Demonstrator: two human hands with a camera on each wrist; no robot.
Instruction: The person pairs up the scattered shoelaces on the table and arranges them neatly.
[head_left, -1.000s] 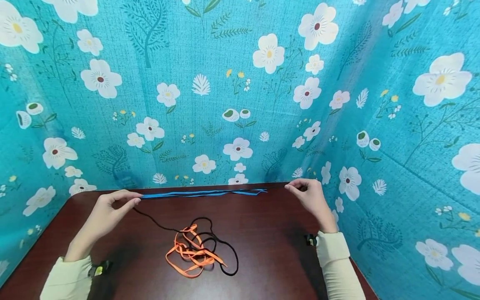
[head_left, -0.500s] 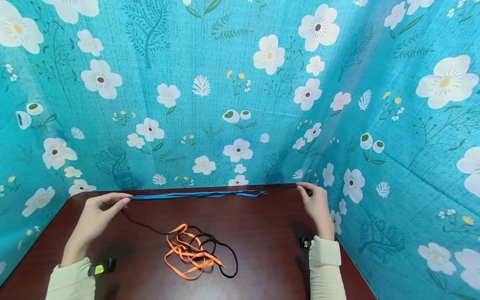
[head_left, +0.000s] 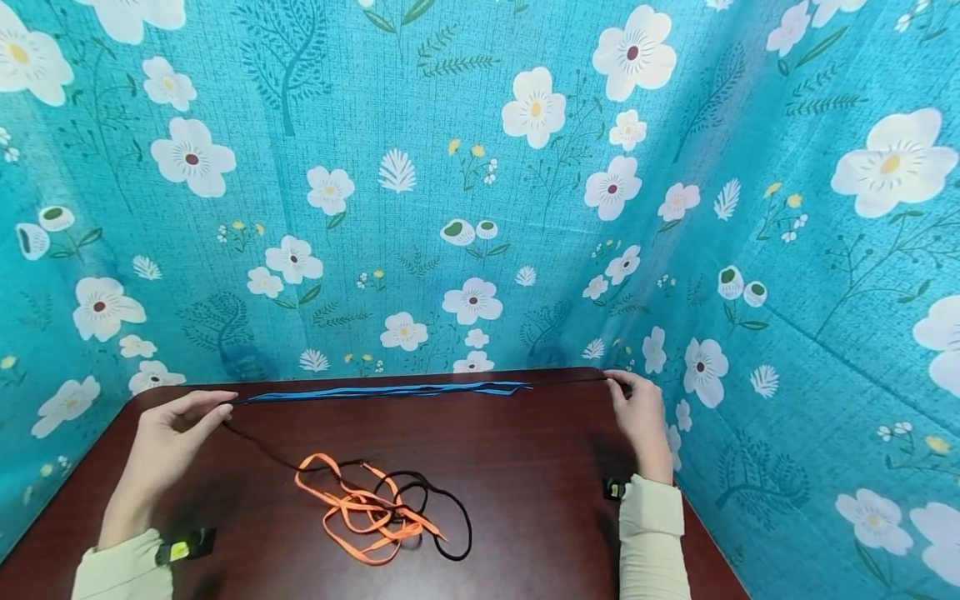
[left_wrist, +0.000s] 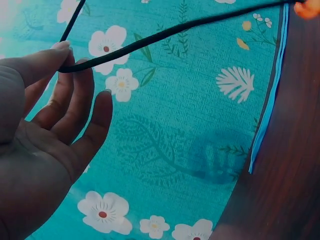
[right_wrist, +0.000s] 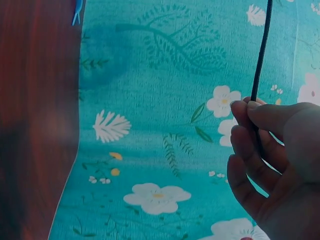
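Observation:
My left hand (head_left: 168, 442) pinches a black cord (left_wrist: 165, 34) between thumb and fingertips at the left, raised over the table. At the far right, my right hand (head_left: 641, 423) pinches the cord's other stretch, seen as a black line (right_wrist: 261, 55) in the right wrist view, with its end lying inside the fingers. Between both hands the cord runs nearly straight. Behind it, along the table's back edge, lies a blue flat lace (head_left: 390, 389) in long strands. From my left hand the cord's remainder drops into a tangle with an orange flat lace (head_left: 348, 504).
A dark red-brown table (head_left: 540, 483) spreads under everything. Blue flowered cloth (head_left: 420, 208) hangs along its back and both sides, close to the edges. Black straps with devices sit at both wrists, such as the left wrist device (head_left: 185, 547).
My left hand has moved left and slightly down, drawing the black cord and dragging part of the orange lace leftward. My right hand has moved right. The blue lace stays in place.

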